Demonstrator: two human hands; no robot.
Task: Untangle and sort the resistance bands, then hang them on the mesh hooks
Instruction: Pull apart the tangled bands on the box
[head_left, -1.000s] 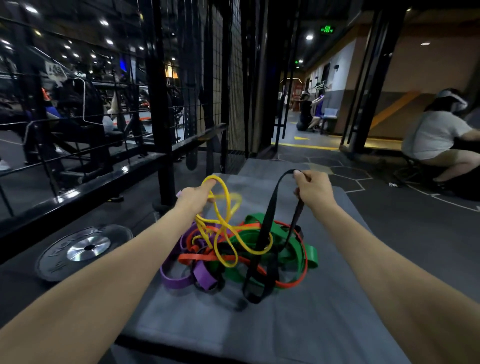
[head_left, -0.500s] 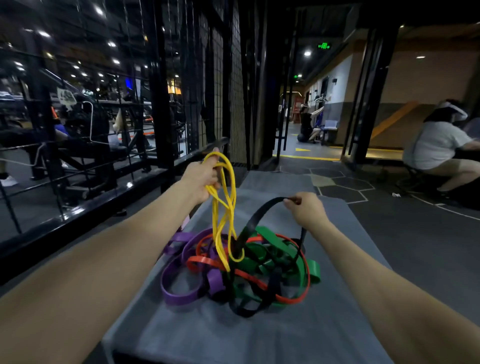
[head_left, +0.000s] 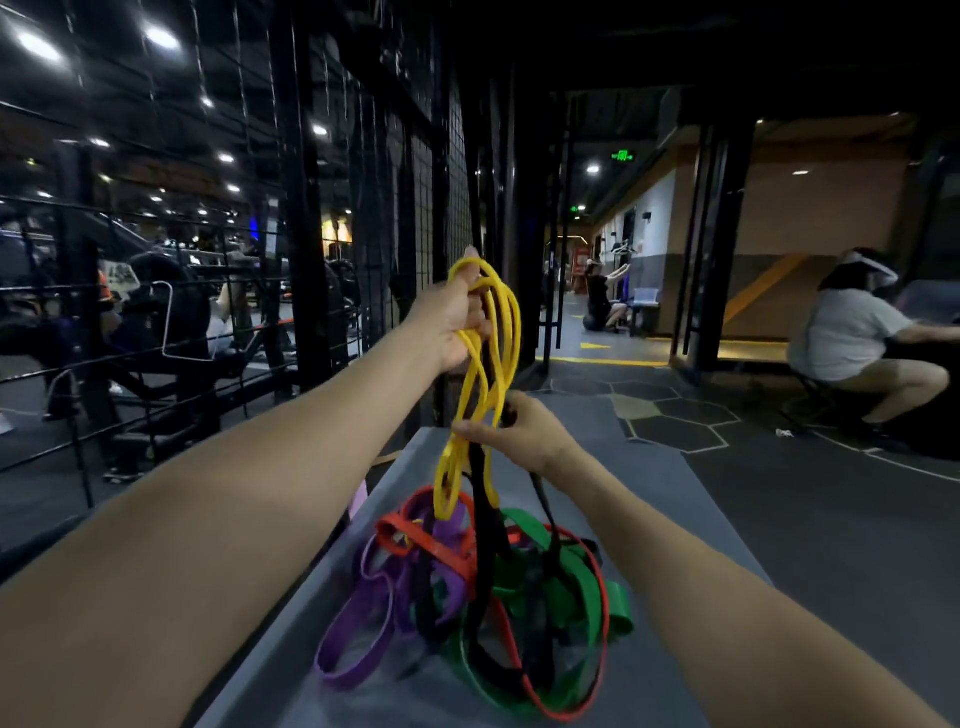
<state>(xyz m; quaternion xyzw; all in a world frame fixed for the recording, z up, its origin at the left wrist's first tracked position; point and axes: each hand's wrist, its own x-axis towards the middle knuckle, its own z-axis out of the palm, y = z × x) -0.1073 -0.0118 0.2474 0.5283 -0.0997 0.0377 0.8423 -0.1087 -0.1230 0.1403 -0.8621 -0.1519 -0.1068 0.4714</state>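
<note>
Bright yellow band (head_left: 483, 374), looped in thin strands. Black band (head_left: 485, 545), matte and dark. Red-orange band (head_left: 426, 540), thin and vivid. Purple band (head_left: 358, 639), wide, flat violet. Green band (head_left: 571, 577), wide, deep green. Plain grey table (head_left: 649, 483), no pattern. Black mesh (head_left: 457, 171), fine square grid. Dark floor (head_left: 670, 415), pale hexagon outlines, one yellow stripe. Green glowing sign (head_left: 622, 155).

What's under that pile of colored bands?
A grey mat lies under the pile of bands. The part directly beneath the pile is covered, so anything there is hidden.
</note>
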